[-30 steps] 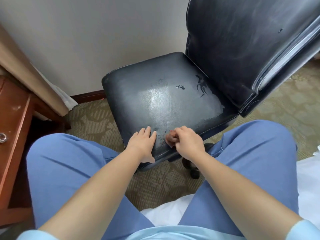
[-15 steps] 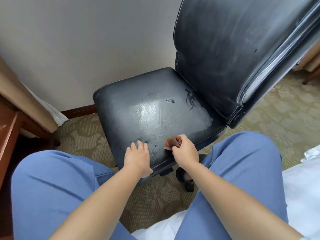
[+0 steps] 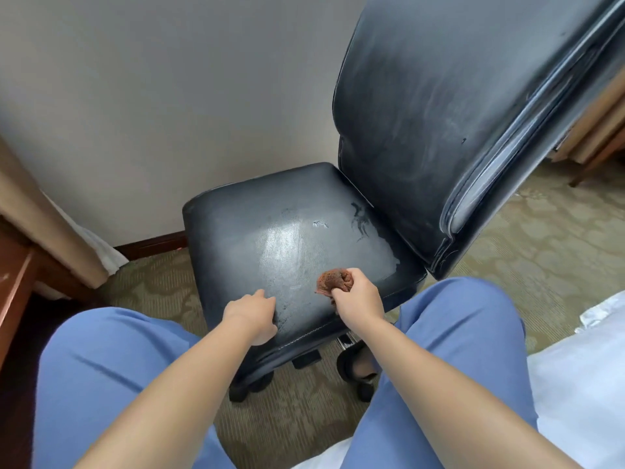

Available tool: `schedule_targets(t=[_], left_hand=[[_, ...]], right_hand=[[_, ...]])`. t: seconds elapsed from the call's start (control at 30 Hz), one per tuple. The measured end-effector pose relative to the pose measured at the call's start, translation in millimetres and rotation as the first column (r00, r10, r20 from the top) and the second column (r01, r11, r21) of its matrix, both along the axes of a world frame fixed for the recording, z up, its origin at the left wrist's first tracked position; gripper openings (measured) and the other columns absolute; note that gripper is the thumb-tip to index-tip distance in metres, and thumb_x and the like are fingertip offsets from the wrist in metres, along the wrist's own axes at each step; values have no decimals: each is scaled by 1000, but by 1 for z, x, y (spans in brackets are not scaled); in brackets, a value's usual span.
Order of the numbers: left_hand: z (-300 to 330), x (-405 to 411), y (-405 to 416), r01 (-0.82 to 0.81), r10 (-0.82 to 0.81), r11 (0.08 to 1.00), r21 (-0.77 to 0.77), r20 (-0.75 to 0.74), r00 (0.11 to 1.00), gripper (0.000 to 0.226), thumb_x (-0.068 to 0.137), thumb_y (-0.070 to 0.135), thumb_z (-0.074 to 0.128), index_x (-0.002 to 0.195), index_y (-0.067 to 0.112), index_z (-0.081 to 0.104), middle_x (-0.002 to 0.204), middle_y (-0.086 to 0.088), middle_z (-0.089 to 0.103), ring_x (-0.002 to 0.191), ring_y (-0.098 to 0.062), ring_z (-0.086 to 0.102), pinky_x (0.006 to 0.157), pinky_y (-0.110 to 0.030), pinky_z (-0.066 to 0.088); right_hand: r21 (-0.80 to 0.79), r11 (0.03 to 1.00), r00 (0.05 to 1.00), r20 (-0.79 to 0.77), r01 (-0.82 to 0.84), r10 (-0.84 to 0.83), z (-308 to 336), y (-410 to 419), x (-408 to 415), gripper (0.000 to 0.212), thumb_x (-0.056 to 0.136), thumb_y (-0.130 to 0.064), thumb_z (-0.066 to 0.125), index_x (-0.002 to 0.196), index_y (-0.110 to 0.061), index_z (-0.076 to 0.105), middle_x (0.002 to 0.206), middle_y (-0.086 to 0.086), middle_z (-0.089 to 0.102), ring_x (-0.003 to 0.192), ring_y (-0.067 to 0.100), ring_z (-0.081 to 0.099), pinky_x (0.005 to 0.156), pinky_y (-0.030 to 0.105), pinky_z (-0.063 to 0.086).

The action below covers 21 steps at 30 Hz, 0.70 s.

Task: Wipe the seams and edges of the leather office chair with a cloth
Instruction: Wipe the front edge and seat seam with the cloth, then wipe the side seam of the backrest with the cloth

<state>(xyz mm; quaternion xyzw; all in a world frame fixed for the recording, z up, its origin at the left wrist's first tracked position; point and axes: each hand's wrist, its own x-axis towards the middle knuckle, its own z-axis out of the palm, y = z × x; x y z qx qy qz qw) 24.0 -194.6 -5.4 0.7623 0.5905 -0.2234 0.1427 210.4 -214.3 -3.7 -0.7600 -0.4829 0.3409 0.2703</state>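
A black leather office chair [image 3: 270, 238] stands before me, its seat worn and scuffed, its tall backrest [image 3: 439, 113] rising at the right. My right hand [image 3: 358, 296] grips a bunched brown cloth [image 3: 333, 280] near the seat's front edge, just above the stitched seam [image 3: 311, 333]. My left hand [image 3: 252, 314] rests on the front edge of the seat, left of the cloth, fingers laid over the leather and thumb down the front face.
A grey wall with a dark baseboard [image 3: 152, 243] stands behind the chair. A wooden desk [image 3: 13, 286] and a curtain [image 3: 50, 225] are at the left, white bedding [image 3: 581, 384] at the right. My knees in blue trousers flank the chair's wheeled base [image 3: 355, 370] on patterned carpet.
The view has tilted up and back, showing more backrest. My right hand has lifted the cloth slightly up the seat, so more of the cloth shows. My left hand stays on the front edge.
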Motion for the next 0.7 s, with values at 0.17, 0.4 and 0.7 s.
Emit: schedule_targets(t=[0.17, 0.4, 0.7], left_hand=[[21, 28, 8, 59, -59, 997, 59, 5, 998, 34, 95, 23, 44, 128, 18, 50, 123, -2, 46, 114, -24, 51, 76, -35, 40], [65, 65, 20, 110, -114, 978, 179, 12, 993, 32, 96, 22, 41, 127, 17, 48, 122, -3, 47, 112, -24, 51, 71, -34, 39], [111, 80, 25, 133, -148, 941, 310, 24, 989, 37, 98, 31, 40, 132, 19, 46, 129, -4, 47, 119, -26, 48, 77, -36, 38]], right_hand=[[51, 996, 997, -42, 68, -66, 19, 6, 14, 32, 81, -19, 56, 112, -27, 56, 103, -2, 67, 93, 21, 62, 85, 37, 51], [155, 980, 991, -69, 124, -114, 59, 6, 37, 32, 73, -22, 54, 104, -29, 57, 94, -1, 68, 84, 25, 66, 80, 41, 54], [267, 954, 989, -83, 138, -120, 99, -1, 56, 30, 75, -18, 54, 103, -28, 58, 91, -2, 68, 83, 23, 65, 78, 40, 55]])
